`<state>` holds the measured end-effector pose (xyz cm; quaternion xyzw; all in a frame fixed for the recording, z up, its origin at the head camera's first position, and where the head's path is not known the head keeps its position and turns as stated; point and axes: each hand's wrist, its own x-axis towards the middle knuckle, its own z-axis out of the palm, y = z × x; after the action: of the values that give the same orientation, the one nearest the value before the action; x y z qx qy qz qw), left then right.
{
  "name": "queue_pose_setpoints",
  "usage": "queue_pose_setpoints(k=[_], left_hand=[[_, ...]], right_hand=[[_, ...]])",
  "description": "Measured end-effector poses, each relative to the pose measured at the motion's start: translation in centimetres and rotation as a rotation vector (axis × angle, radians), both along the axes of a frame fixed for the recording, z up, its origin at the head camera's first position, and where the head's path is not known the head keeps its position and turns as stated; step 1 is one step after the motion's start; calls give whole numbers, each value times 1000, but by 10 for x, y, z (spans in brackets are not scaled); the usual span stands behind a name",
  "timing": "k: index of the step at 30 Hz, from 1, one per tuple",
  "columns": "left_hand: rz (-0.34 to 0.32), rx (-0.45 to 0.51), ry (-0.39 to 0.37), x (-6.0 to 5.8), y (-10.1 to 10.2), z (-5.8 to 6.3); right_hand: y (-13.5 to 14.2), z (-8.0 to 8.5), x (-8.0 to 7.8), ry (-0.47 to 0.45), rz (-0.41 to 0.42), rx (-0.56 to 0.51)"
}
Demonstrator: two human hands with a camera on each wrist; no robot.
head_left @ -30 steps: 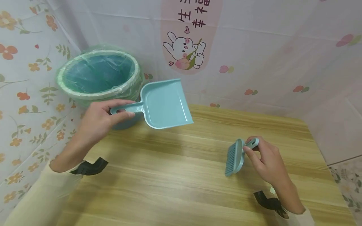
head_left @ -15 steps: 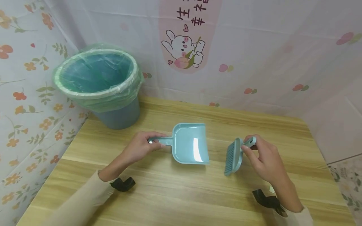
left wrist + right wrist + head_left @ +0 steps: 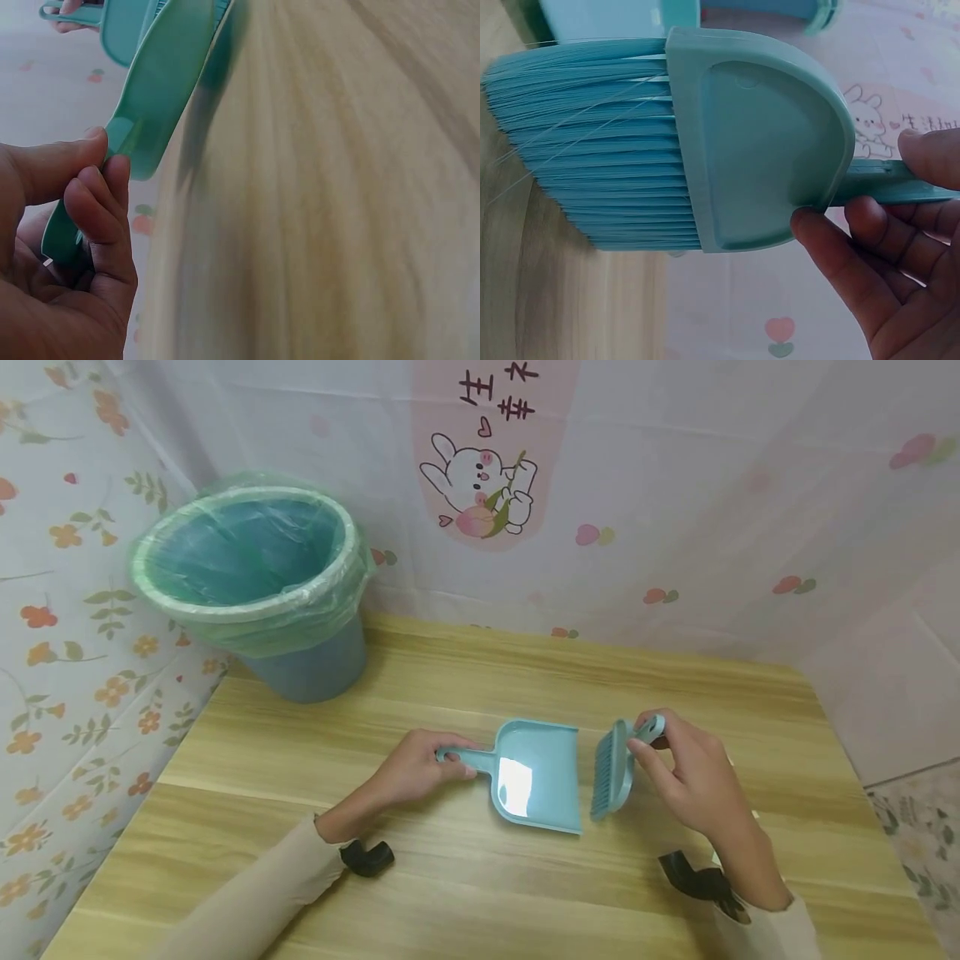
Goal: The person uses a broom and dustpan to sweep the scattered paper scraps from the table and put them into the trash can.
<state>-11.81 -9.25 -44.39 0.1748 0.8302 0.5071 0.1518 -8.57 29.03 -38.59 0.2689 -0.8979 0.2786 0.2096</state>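
Observation:
In the head view my left hand (image 3: pixel 416 768) pinches the handle of a light blue dustpan (image 3: pixel 551 768), thumb on top. The pan is low over the wooden table, its flat mouth facing right. Just right of that mouth is a matching hand brush (image 3: pixel 619 768), its handle held in my right hand (image 3: pixel 693 772). A narrow gap shows between pan edge and bristles. The right wrist view shows the blue bristles (image 3: pixel 592 150) pointing toward the tabletop, and thumb and fingers around the handle. From the left wrist, the dustpan (image 3: pixel 169 82) appears edge-on beside the wood.
A blue bin (image 3: pixel 315 664) lined with a green translucent bag (image 3: pixel 262 631) stands at the table's back left. Small pale scraps (image 3: pixel 716 858) lie on the table (image 3: pixel 450 893) by my right wrist. Printed cloth (image 3: pixel 675 485) hangs behind and at the left.
My left hand has brought the dustpan from beside the bin down and rightward, close to the brush. My right hand has shifted only slightly left, still gripping the brush.

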Motion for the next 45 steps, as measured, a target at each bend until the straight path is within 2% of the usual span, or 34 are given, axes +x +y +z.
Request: queue_pose_setpoints(k=[11,18,24,28,30,33,35,37,42,45], left_hand=[[-9,-15,-34,0,10,-10],[-21,-45,-44,-1,15,-11],[-24,-46,-66,-2,15,-11],[-14,-46,-80,-1,14,-10],[-13,-47,-81,-1,13,-11],[-16,-46,-79,-1,12,-10],[-19,-45,-81,-2,12,-10],[-18,-44,-89,-2,12,-10],[-13,-37,-99,-2,12,-9],[-15,-28,-97,-1,11,-8]], right_hand=[[1,3,0,-38,-2,-4],[13,9,2,-41,-24,-17],[46,24,7,19,-119,-90],[77,32,14,50,-223,-75],[92,36,18,24,-280,-46],[114,45,26,-99,-408,32],[126,51,31,-185,-465,92],[138,56,35,-243,-498,143],[152,59,44,-234,-520,241],[152,58,44,-338,-542,344]])
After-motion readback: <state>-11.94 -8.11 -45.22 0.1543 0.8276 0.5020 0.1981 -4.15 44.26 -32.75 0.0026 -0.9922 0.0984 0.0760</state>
